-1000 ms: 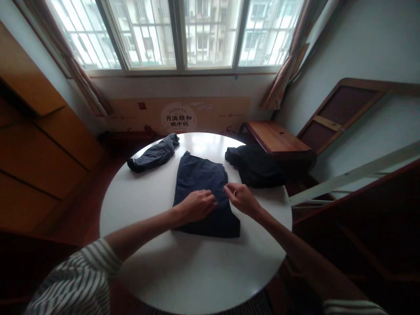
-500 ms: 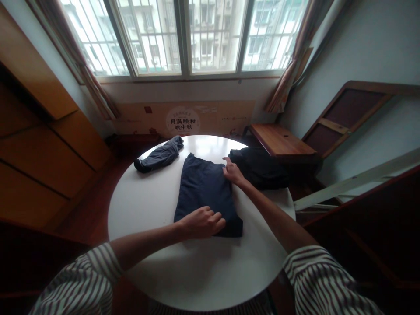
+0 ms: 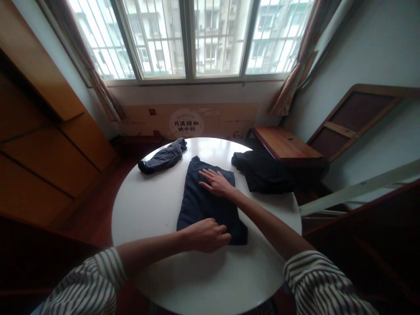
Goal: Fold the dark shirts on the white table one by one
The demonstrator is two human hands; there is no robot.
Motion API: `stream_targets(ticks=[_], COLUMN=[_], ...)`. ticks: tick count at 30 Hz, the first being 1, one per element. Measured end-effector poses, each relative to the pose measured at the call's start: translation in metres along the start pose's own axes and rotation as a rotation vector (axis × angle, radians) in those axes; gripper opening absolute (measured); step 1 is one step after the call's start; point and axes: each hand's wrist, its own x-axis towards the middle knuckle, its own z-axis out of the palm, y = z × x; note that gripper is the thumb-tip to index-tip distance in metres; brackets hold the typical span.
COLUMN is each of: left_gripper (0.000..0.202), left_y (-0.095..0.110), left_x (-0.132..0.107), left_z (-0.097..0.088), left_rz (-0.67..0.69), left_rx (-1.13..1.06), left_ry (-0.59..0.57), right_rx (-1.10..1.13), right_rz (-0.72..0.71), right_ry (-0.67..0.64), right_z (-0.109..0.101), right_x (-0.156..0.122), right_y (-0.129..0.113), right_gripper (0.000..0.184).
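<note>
A folded dark navy garment (image 3: pixel 210 205) lies lengthwise on the round white table (image 3: pixel 144 205), its far end narrower and a corner sticking out at the near right. Palm down, my right hand (image 3: pixel 218 183) rests on its upper part with the fingers spread. My left hand (image 3: pixel 208 235) is closed at the near edge, its fingers curled on the cloth; the fingertips are hidden from view.
A rolled or bunched grey garment (image 3: pixel 164 156) lies at the table's far left. A black folded garment (image 3: pixel 265 170) sits at the right edge. Behind it stands a wooden bench (image 3: pixel 288 144). A pale slanted rail (image 3: pixel 361 188) runs beside the table's right side.
My right hand has moved left from the garment's right edge onto its upper middle, and its fingers have opened flat. My left hand has shifted slightly nearer me. The view has tilted a little.
</note>
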Motion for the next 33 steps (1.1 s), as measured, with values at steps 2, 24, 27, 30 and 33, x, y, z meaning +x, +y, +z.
stream_targets(ticks=[2,24,27,30,33], left_gripper=[0.015,0.032,0.031,0.028,0.061], left_y=[0.001,-0.023,-0.068,-0.110,-0.138], left_x=[-0.001,-0.025,-0.047,-0.061,-0.059], left_z=[0.001,-0.037,-0.043,-0.033,-0.021], left_rz=[0.010,-0.250,-0.722,-1.129,-1.317], left_rx=[-0.011,-0.342,-0.426,-0.675,-1.070], left_ry=[0.023,0.155,0.347,0.464,0.526], right_rx=[-0.008,0.210,0.385,0.591,0.847], right_rz=[0.062,-0.182,0.051,0.423,0.732], right_ry=[-0.061,-0.126,0.171,0.347,0.316], right_z=[0.009,0.000,-0.011,-0.023,-0.032], right_x=[0.009,-0.114,-0.134,-0.133,-0.116], right_y=[0.005,-0.057,-0.040,-0.009,0.015], right_gripper=[0.068,0.057,0.039,0.036,0.052])
